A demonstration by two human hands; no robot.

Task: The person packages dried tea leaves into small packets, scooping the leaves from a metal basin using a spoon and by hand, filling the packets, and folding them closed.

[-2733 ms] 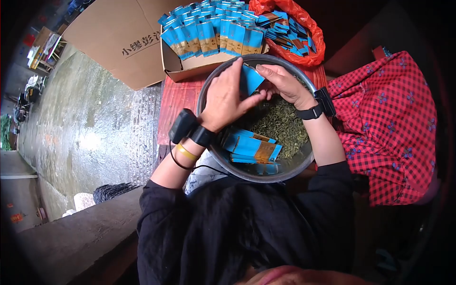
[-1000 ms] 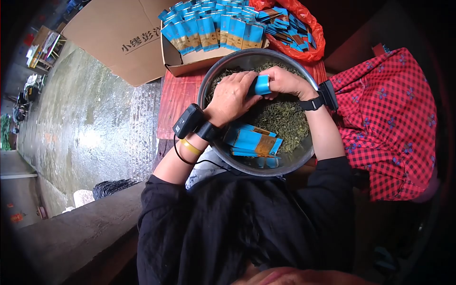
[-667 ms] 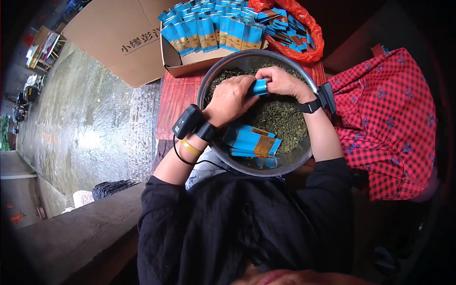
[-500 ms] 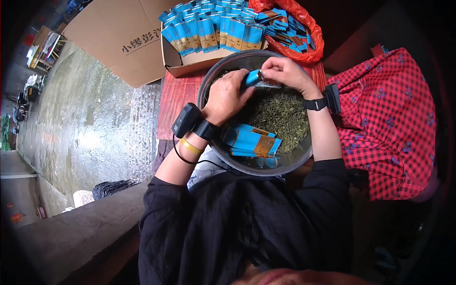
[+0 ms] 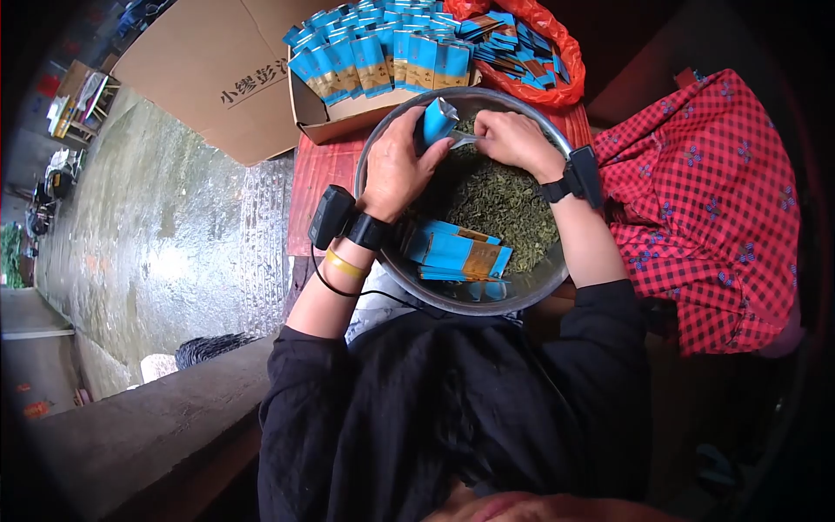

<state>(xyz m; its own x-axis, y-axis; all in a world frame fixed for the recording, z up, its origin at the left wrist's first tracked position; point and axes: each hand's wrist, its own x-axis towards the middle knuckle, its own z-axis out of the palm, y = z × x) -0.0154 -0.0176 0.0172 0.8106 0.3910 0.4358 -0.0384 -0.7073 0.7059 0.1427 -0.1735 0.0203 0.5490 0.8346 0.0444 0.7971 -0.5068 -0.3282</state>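
My left hand (image 5: pixel 398 170) is closed around a blue foil packet (image 5: pixel 439 120), whose silvery mouth gapes at the top. Fingers curled, my right hand (image 5: pixel 519 143) grips a small shiny scoop (image 5: pixel 465 139) just right of the packet; its far end is partly hidden by my left thumb. Both hands are over a metal basin (image 5: pixel 396 283) of dried green tea leaves (image 5: pixel 509 204). Several flat blue-and-gold packets (image 5: pixel 461 252) lie in the basin's near left part, below my left hand.
Behind the basin, a cardboard box (image 5: pixel 335 126) holds rows of upright packets (image 5: pixel 370 61). Next to it a red plastic bag (image 5: pixel 570 65) contains more packets. A red checked cloth (image 5: pixel 704 209) drapes at the right. The red tabletop (image 5: pixel 317 187) shows at the basin's left.
My right hand has come away from the packet's mouth and moved slightly down. The packet in my left hand has shifted left and tipped more upright, its opening now wider.
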